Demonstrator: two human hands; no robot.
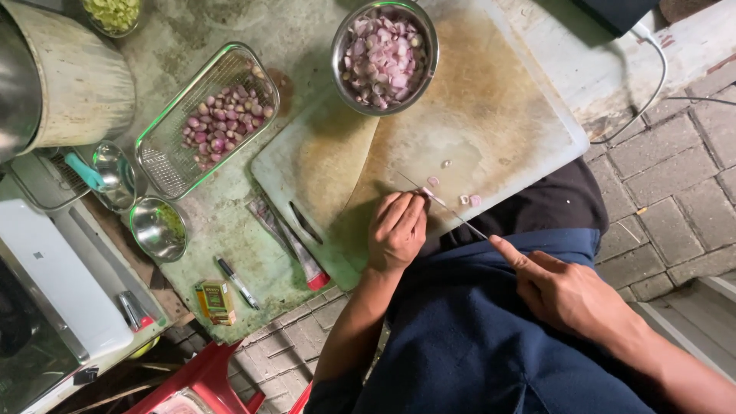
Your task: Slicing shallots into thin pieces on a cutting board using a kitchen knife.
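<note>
Worn green tabletop (230, 230) outdoors, grey paving bricks (675, 176) beside it, w/ a big stained white cutting board (491, 100) as my landmark. On the board's near edge my left hand (396, 230) is curled, fingertips pinning a small shallot piece (426, 193). My right hand (563, 287) sits off the board over my dark blue apron, closed round a knife handle w/ index finger stretched along the spine; thin knife blade (452, 211) runs up onto the board, touching the shallot at my left fingertips. Few cut bits (469, 200) lie just beside the blade on the board. Steel bowl (385, 55) of sliced shallots stands on the board's far edge. Left of the board: wire basket (207, 115) w/ peeled whole shallots, then small empty steel bowl (159, 228). Black marker (237, 282) and small yellow box (215, 301) lie near the board's near-left corner.
</note>
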